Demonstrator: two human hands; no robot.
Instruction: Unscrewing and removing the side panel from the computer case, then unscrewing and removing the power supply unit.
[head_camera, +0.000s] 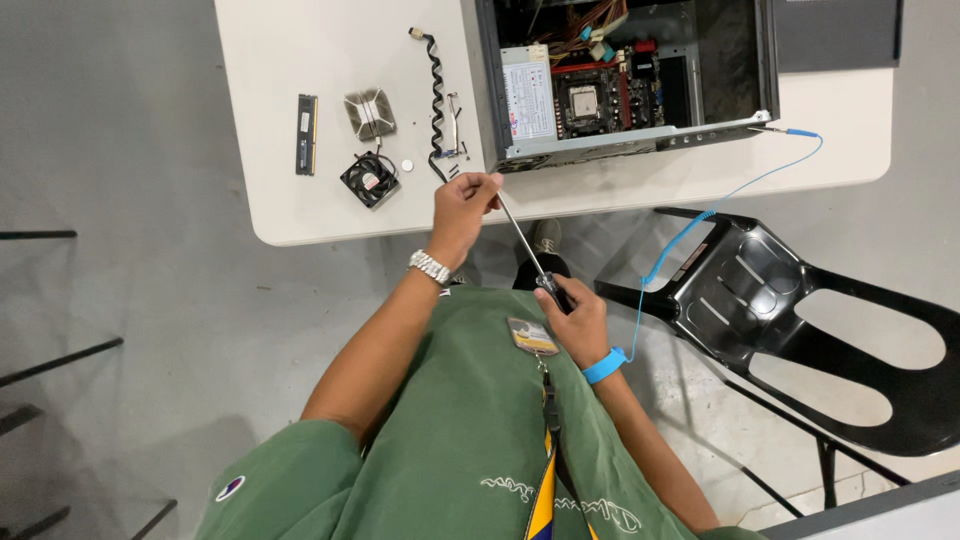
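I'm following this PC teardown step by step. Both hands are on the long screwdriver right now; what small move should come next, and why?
Probably carry the screwdriver tip up to the open computer case. The left hand pinches the shaft near the tip at the table edge, the right hand holds the handle, and the tip touches no screw yet.

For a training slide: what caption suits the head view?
Both hands hold a long screwdriver, left hand at its tip, right hand on the handle, before an open computer case.
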